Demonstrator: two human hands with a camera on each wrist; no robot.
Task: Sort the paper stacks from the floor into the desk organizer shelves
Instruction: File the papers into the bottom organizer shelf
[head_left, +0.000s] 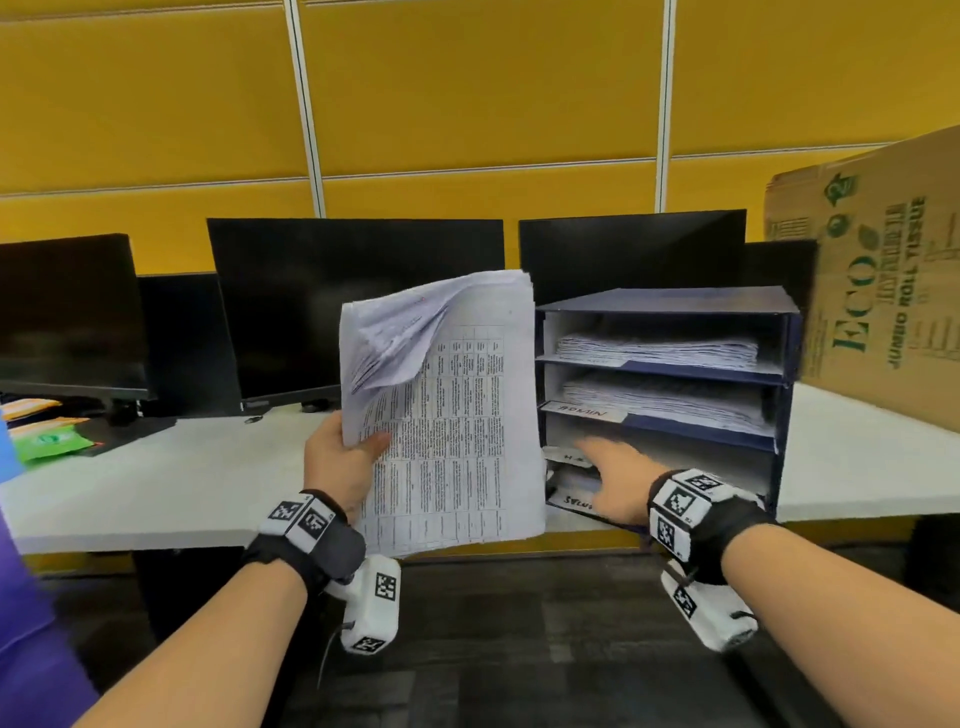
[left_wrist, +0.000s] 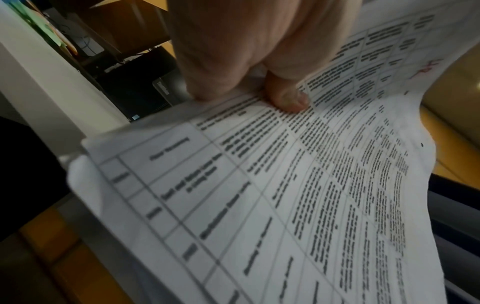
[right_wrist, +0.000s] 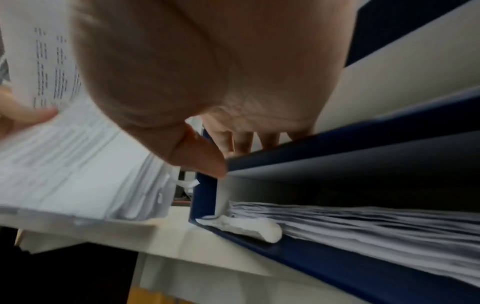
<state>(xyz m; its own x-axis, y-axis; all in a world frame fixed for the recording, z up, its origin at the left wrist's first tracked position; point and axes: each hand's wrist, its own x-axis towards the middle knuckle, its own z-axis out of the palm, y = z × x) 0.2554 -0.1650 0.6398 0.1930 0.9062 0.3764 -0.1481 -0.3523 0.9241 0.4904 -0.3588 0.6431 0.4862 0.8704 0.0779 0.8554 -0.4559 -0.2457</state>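
My left hand (head_left: 347, 460) holds a thick stack of printed sheets (head_left: 457, 431) upright in front of the desk, thumb (left_wrist: 288, 98) pressed on the front page (left_wrist: 285, 185). The top corner of the front sheets curls over. To its right stands the dark blue desk organizer (head_left: 785, 374) with several shelves. Papers lie on the two upper shelves and on the bottom one (right_wrist: 363, 224). My right hand (head_left: 610, 470) reaches into the third shelf, its straight fingers (right_wrist: 246, 142) lying over the blue shelf edge (right_wrist: 376, 125) and the thumb at the left corner. It holds nothing.
Several dark monitors (head_left: 358, 306) stand along the back of the white desk (head_left: 156, 488). A large cardboard box (head_left: 883, 280) leans right beside the organizer. Green and orange packets (head_left: 47, 441) lie at the desk's far left. Dark floor lies below.
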